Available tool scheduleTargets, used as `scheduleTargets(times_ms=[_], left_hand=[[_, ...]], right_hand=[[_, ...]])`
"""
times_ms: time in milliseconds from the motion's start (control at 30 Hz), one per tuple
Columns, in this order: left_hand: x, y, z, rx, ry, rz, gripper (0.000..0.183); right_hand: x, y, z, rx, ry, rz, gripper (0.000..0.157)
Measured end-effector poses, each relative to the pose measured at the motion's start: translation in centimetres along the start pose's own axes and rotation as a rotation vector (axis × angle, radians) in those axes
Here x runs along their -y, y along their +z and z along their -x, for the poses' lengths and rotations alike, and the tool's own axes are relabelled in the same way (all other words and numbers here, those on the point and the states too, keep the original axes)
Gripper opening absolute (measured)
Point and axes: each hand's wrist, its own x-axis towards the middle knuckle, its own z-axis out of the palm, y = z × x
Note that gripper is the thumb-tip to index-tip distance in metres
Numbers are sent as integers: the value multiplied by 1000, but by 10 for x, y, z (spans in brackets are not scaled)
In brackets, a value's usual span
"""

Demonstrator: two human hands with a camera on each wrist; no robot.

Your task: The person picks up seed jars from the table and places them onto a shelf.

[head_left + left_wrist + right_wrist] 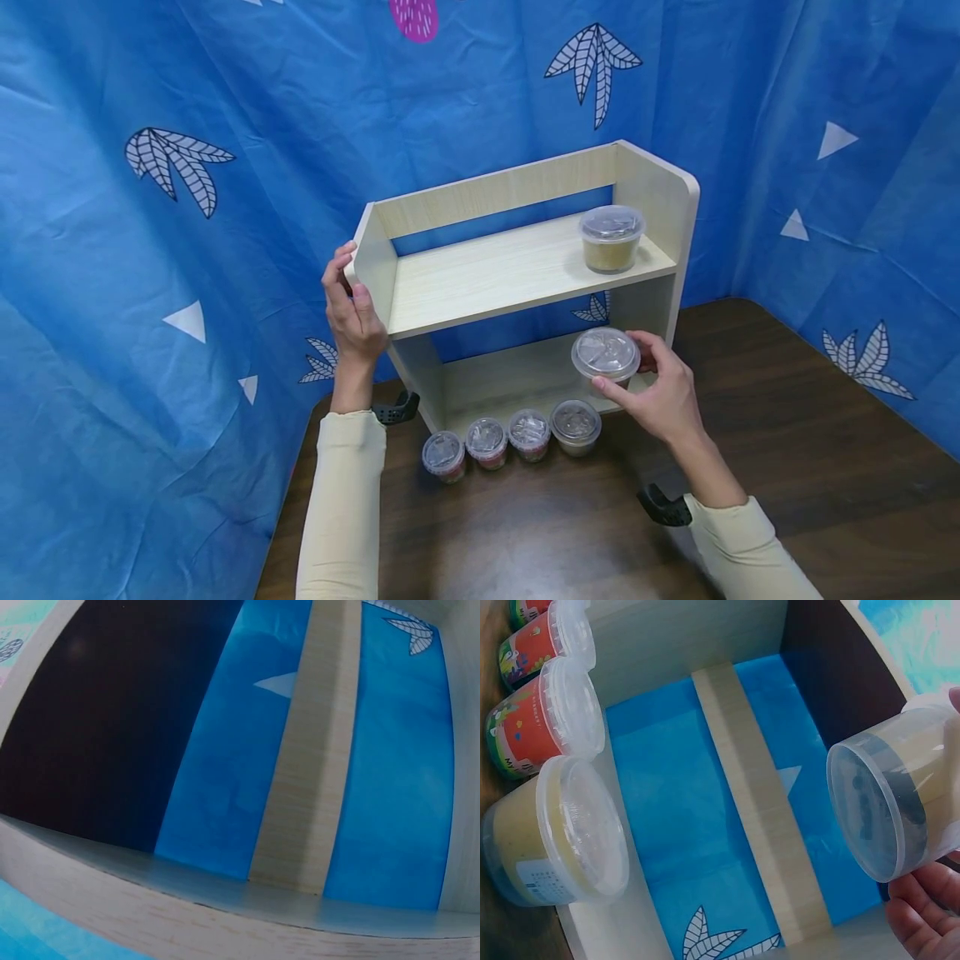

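Observation:
My left hand [356,321] grips the left side panel of a pale wooden two-tier shelf [480,267], its fingers at the panel's upper front corner. The left wrist view shows the shelf's inside but not the hand. My right hand [663,392] holds a clear lidded plastic tub [606,352] between thumb and fingers, in front of the lower tier at the right. From below, the right wrist view shows the tub's transparent base [866,814] and a pale yellowish band. Another lidded tub with yellowish contents [611,242] stands on the upper tier, at its right end.
Along the shelf's front foot, lidded tubs stand in a row on the dark wooden table [525,533]: several smaller ones with red labels, such as this cup [487,442], and a larger yellowish tub [576,427] at the right end. A blue patterned curtain [465,100] hangs behind.

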Motion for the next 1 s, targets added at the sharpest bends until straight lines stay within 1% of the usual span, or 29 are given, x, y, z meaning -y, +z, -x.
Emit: scheduleTargets(times_ms=[267, 533, 667, 1000], left_hand=[[1, 0, 1, 5, -4, -2, 38], [2, -1, 0, 15, -4, -4, 40], [1, 0, 0, 12, 2, -6, 38], [1, 0, 0, 3, 4, 11, 36]], right_hand=[[6, -1, -5, -26, -1, 0, 70], [10, -2, -10, -34, -8, -11, 70], [12, -2, -11, -36, -12, -16, 70], [16, -2, -16, -52, -44, -38, 68]])
